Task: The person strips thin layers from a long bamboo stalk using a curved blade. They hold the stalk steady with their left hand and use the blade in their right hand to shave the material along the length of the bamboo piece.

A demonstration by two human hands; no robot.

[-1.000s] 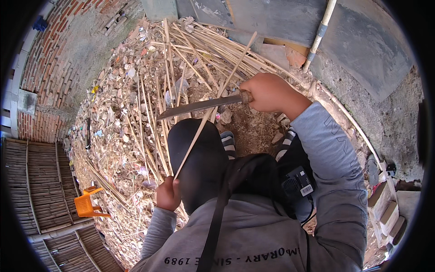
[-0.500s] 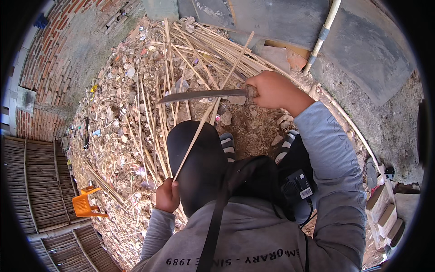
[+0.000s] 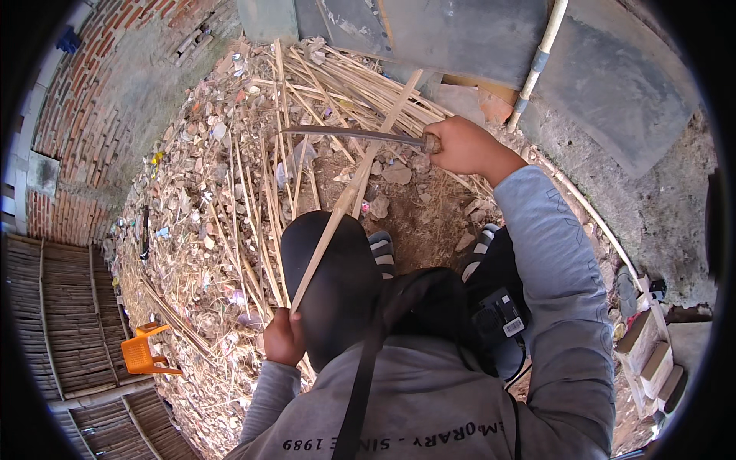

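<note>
My left hand [image 3: 284,337], low and left of my dark cap, is closed around the lower end of a long, pale bamboo strip [image 3: 341,207]. The strip slants up to the right across the cap. Ahead on the right, my right hand [image 3: 471,149] grips the handle of a machete [image 3: 330,133], whose long dark blade points left. Blade and strip cross near the strip's upper part; whether they touch I cannot tell. The blade shows as a thin line, nearly edge-on.
Beyond the blade lies a heap of bamboo strips [image 3: 360,73], with more scattered over rubble. An orange plastic chair [image 3: 140,355] stands at left beside a bamboo-slat panel [image 3: 69,307]. A pale pipe [image 3: 538,65] leans against grey boards. My sandaled feet [image 3: 381,253] are below the blade.
The machete has risen slightly and turned from showing its broad side to nearly edge-on. The bamboo strip has turned to show a wider face, and its far end sits a little lower.
</note>
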